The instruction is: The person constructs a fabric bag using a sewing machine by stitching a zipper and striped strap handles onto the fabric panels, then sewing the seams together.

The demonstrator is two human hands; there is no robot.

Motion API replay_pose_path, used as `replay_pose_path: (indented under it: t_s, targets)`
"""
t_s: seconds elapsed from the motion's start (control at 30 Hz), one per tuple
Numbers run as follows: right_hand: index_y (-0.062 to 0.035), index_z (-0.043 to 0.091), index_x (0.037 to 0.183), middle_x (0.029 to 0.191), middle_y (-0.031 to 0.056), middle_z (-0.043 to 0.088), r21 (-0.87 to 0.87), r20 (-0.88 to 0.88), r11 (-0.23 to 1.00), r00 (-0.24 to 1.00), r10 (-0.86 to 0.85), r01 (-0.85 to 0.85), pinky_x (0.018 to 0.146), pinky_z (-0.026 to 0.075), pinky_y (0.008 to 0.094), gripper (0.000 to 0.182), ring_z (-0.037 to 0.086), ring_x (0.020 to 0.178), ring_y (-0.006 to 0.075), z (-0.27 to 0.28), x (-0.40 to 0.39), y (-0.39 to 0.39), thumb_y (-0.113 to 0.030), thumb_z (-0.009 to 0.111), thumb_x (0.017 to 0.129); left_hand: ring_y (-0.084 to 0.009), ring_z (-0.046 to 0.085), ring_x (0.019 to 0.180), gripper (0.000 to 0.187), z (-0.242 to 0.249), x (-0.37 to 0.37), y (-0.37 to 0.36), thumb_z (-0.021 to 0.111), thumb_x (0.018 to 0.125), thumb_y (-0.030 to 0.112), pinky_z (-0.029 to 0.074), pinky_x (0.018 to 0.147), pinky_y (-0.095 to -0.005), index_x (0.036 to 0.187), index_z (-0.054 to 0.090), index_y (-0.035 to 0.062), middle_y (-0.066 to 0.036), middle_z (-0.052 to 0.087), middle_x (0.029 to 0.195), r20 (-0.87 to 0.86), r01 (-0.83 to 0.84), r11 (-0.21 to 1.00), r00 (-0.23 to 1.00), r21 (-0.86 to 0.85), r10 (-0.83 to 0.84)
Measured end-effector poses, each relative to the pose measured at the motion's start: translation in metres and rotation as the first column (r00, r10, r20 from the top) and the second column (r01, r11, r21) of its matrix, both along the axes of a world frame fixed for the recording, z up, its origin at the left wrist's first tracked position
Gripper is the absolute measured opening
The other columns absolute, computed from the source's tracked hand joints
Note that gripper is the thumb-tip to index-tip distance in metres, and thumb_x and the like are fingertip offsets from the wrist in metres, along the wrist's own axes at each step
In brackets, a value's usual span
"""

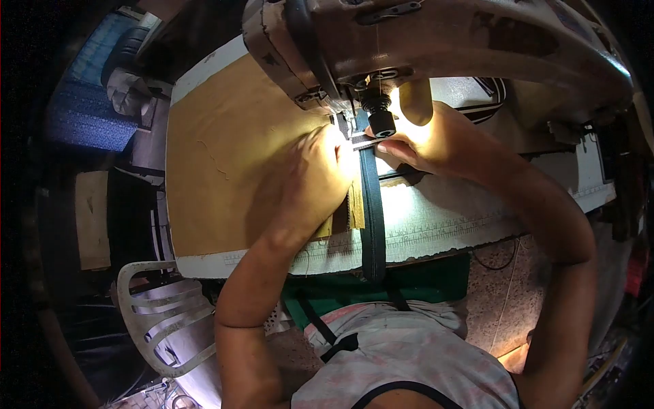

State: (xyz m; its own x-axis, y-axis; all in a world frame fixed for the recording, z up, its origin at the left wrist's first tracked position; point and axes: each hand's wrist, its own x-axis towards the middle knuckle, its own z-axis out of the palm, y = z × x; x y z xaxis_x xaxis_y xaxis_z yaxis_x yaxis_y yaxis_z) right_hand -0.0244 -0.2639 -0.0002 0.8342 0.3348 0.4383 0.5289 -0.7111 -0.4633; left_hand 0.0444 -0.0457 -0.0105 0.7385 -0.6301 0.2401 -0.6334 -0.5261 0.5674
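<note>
Under the sewing machine [463,44] at the top of the frame, the person's two hands are working close to the needle area. The left hand [320,163], left of centre, is curling its fingers loosely down over the work; glare is hiding the fingertips, so whether it is gripping anything cannot be told. The right hand [432,143], right of centre, appears to be closing thumb and finger on a narrow striped strip [364,141], which is crossing a dark zipper-like strip [371,218] in the middle of the frame. That darker strip is running down past the worktable's front edge, while a mustard sheet [211,157] is lying at the left. Doing this well likely means holding the striped strip flat and square across the dark one, feeding without pulling, and guarding the fingertips nearest the needle. A printed ruler scale [443,235] is following the table's lower edge, its figures too small to read; worn marks are showing on the machine's arm, but no brand is reading clearly.
</note>
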Motion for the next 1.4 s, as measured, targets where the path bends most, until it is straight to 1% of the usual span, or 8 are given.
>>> replay_pose_path:
  t_s: [0.13,0.23,0.37,0.43,0.67,0.83,1.0,1.4]
  targets:
    - [-0.0067,0.072,0.108,0.088,0.0096,0.071,-0.114,0.052,0.994,0.999,0.001,0.005,0.072,0.057,0.0362,0.025,0.071,0.079,0.027,-0.003,0.006,-0.001,-0.025,0.074,0.091,-0.0432,0.061,0.086,0.01,0.003,-0.001,-0.001,0.055,0.091,0.009,0.047,0.078,-0.0511,0.085,0.054,0.0003,-0.023,0.064,0.084,0.007,-0.012,0.999,1.0,0.043,0.012]
    - [-0.0062,0.07,0.093,0.081,0.0115,0.066,-0.023,0.076,1.0,0.997,0.007,-0.005,0.067,0.053,0.0426,0.015,0.065,0.073,0.0313,-0.01,0.006,0.003,-0.019,0.073,0.087,-0.0444,0.06,0.087,0.011,0.009,-0.003,-0.002,0.054,0.092,0.009,0.047,0.079,-0.0521,0.086,0.054,-0.0002,-0.024,0.064,0.085,-0.03,-0.031,0.998,0.999,0.052,0.033]
    - [-0.0063,0.069,0.093,0.08,0.0111,0.065,-0.096,0.01,0.994,0.999,-0.052,0.053,0.066,0.053,0.0432,0.015,0.065,0.073,0.0313,-0.005,0.002,0.004,-0.02,0.071,0.088,-0.0462,0.059,0.088,0.012,0.011,-0.003,-0.002,0.054,0.093,0.009,0.047,0.08,-0.0534,0.086,0.053,-0.0011,-0.024,0.064,0.086,-0.079,-0.029,0.999,0.996,0.037,0.032]
    - [-0.0063,0.069,0.093,0.077,0.0108,0.064,-0.069,0.118,0.996,0.992,-0.052,0.061,0.066,0.053,0.0433,0.015,0.065,0.073,0.0313,-0.007,0.006,0.005,-0.021,0.071,0.089,-0.0461,0.059,0.088,0.012,0.019,-0.007,-0.003,0.054,0.093,0.009,0.047,0.08,-0.0533,0.087,0.053,-0.001,-0.024,0.064,0.087,-0.078,-0.04,0.997,0.996,0.069,0.046]
    - [-0.0065,0.069,0.094,0.077,0.0108,0.065,-0.071,0.142,0.995,0.988,-0.056,0.066,0.066,0.053,0.0433,0.015,0.065,0.073,0.0312,-0.008,0.007,0.007,-0.021,0.07,0.089,-0.0464,0.06,0.089,0.014,0.023,-0.008,-0.003,0.054,0.094,0.011,0.047,0.081,-0.0535,0.088,0.054,-0.0012,-0.025,0.064,0.088,-0.1,-0.058,0.995,0.993,0.08,0.066]
    - [-0.0064,0.069,0.091,0.077,0.0107,0.066,-0.089,0.044,0.994,0.997,-0.063,0.067,0.066,0.053,0.0424,0.015,0.066,0.073,0.0313,-0.004,0.006,0.006,-0.021,0.071,0.088,-0.0461,0.061,0.088,0.017,0.02,-0.001,-0.001,0.054,0.094,0.013,0.047,0.082,-0.0521,0.086,0.056,-0.0019,-0.025,0.065,0.086,-0.16,-0.039,0.996,0.986,0.085,0.052]
    - [-0.0065,0.073,0.102,0.09,0.0102,0.071,-0.084,0.003,0.995,0.999,-0.054,0.054,0.08,0.055,0.041,0.023,0.067,0.087,0.0297,-0.001,0.005,0.004,-0.023,0.072,0.087,-0.0452,0.062,0.086,0.021,0.014,0.005,0.002,0.055,0.094,0.016,0.048,0.08,-0.0502,0.084,0.058,-0.0026,-0.025,0.065,0.084,-0.223,-0.03,0.999,0.974,0.016,0.033]
    - [-0.007,0.075,0.103,0.095,0.0091,0.071,-0.081,0.044,0.997,0.999,-0.009,0.012,0.081,0.055,0.0424,0.023,0.068,0.091,0.0291,-0.006,0.007,-0.001,-0.023,0.073,0.087,-0.0447,0.061,0.085,0.02,0.017,0.003,0.003,0.054,0.096,0.015,0.048,0.079,-0.0496,0.087,0.057,-0.0026,-0.025,0.065,0.087,-0.214,-0.019,0.998,0.976,0.054,0.03]
